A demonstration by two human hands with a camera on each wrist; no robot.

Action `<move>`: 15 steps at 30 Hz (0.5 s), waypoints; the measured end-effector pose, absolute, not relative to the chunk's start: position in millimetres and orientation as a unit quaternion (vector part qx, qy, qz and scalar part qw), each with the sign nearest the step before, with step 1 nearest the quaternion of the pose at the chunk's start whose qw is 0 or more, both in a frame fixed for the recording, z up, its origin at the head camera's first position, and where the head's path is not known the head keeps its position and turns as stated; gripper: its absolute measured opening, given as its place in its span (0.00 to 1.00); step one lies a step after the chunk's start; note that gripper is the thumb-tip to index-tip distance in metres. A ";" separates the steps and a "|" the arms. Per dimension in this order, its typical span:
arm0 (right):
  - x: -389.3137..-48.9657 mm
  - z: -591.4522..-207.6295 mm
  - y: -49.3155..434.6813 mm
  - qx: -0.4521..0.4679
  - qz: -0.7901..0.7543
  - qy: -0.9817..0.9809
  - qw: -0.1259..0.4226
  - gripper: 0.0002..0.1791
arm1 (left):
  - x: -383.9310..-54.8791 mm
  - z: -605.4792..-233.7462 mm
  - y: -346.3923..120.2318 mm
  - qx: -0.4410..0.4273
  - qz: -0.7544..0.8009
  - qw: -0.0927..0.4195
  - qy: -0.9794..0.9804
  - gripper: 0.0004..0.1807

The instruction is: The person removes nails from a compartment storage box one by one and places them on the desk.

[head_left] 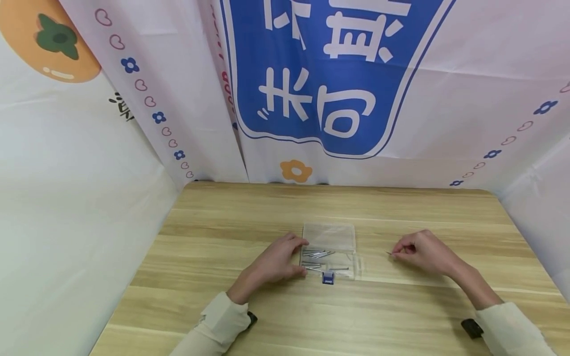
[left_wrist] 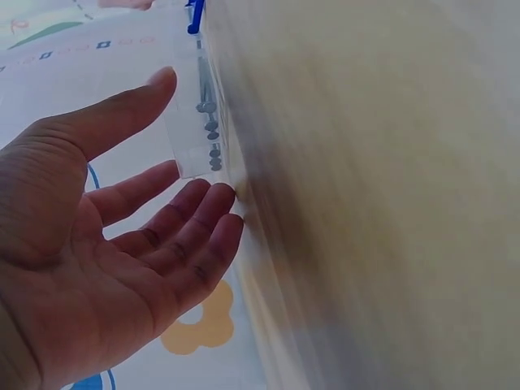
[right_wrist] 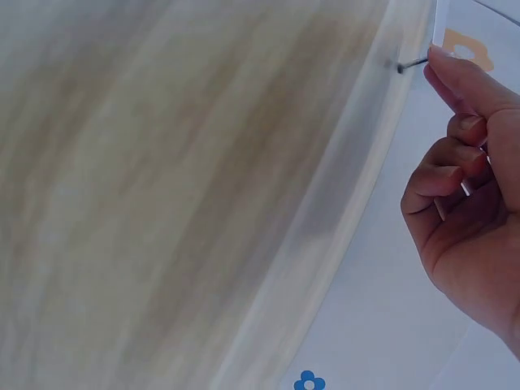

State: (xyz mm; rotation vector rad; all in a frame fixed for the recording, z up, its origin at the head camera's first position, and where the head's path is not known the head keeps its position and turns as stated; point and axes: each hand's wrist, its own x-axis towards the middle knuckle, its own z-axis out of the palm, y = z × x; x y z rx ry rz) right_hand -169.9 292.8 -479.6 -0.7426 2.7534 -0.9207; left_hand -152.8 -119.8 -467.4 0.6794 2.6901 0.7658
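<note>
A small clear plastic box (head_left: 354,267) lies on the table with its transparent lid (head_left: 328,236) folded back. Inside are several silver nails (head_left: 318,254), sorted into two rows; their heads show through the wall in the left wrist view. On the box's near edge is a blue tab (head_left: 327,279). My left hand (head_left: 278,262) rests at the box's left side, thumb and fingers spread around that end. Away to the right of the box, my right hand (head_left: 425,253) pinches a nail (right_wrist: 413,64) between thumb and index finger, its head pointing outward, just above the table.
The wooden table (head_left: 285,316) carries the box near its middle. Printed cloth (head_left: 401,123) hangs behind the table and white cloth (head_left: 80,207) at the left. A dark strap piece (head_left: 472,328) sits by the right sleeve.
</note>
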 end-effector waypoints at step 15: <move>-167.9 -480.5 293.4 -0.247 -0.304 0.918 0.066 0.06 | -156.9 -467.6 -119.0 0.238 0.259 0.129 0.927 0.36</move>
